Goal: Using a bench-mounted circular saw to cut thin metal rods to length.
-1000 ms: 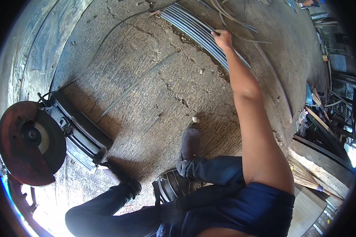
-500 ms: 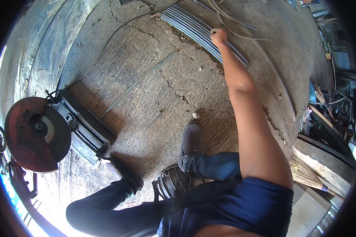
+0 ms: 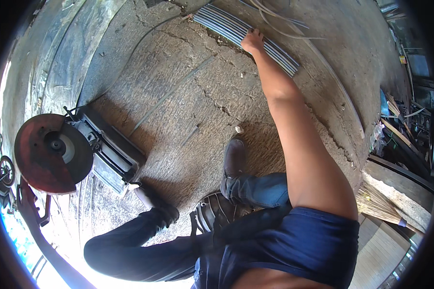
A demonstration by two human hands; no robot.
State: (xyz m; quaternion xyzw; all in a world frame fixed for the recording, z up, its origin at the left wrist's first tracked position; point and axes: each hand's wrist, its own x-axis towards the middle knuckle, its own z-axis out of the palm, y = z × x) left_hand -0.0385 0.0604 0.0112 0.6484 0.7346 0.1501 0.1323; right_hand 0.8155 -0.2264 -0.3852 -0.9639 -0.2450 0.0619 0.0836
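Observation:
My right hand (image 3: 252,41) reaches far ahead to a row of thin grey metal rods (image 3: 224,24) lying side by side on the floor. Its fingers bend down over the rods near the middle of the row; the fingertips are partly hidden. At the left stands a cut-off saw (image 3: 113,151) with a large round disc (image 3: 77,154) under a worn red guard (image 3: 36,156). My left hand (image 3: 27,196), dark in shadow at the left rim, is closed on the saw's black loop handle (image 3: 47,212).
Curved strips (image 3: 287,32) and a long thin rod (image 3: 337,82) lie beyond the row. A flat strip (image 3: 173,94) crosses the cracked concrete floor (image 3: 178,62). A broom (image 3: 381,207) and piled scrap (image 3: 405,130) stand right. My shoes (image 3: 234,159) are near the saw.
My right hand has shifted left and slightly nearer along the rods, its fingers now spread more over them. My left hand shows more clearly beside the saw handle. The view has shifted slightly.

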